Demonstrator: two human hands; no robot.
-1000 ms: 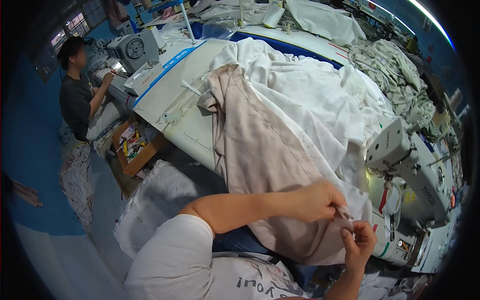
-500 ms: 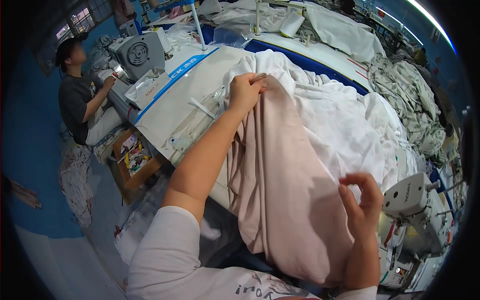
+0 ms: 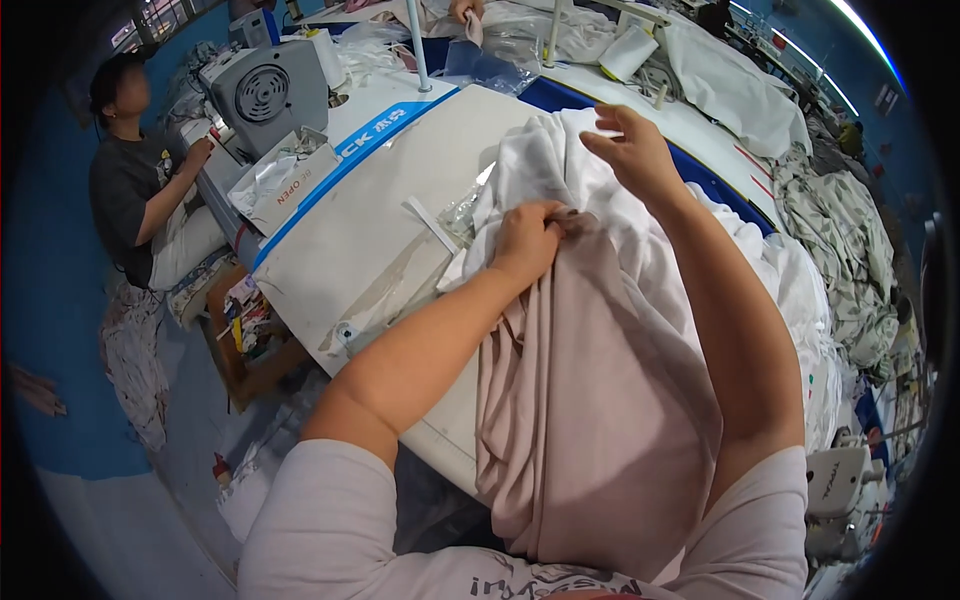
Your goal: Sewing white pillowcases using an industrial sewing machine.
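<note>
Pink cloth pinched in the left hand, half its edges out of sight

So the left hand [image 3: 530,240] has the top edge of a dusty-pink cloth [image 3: 615,400] pinched between thumb and fingers, with the fingertips partly lost in the bunched fabric. The cloth drops from there over the near edge of the pale worktable [image 3: 400,200] toward the lap; its bottom end disappears by the wearer's shirt. Smooth matte stuff, long soft folds stacked on the left, flatter and broader on the right.

The right hand [image 3: 635,150] is empty, fingers loosely spread, above a crumpled white cloth [image 3: 545,165]. Might be brushing it, honestly can't tell from this angle. That forearm blocks a good chunk of the white heap.

Lower right, a sewing machine [image 3: 838,480] sits half behind the sleeve, fading into the dark rim. Leaf-patterned fabric [image 3: 835,240] is piled up beyond. Up top, someone else's hand [image 3: 466,10] is cut off by the frame.
</note>
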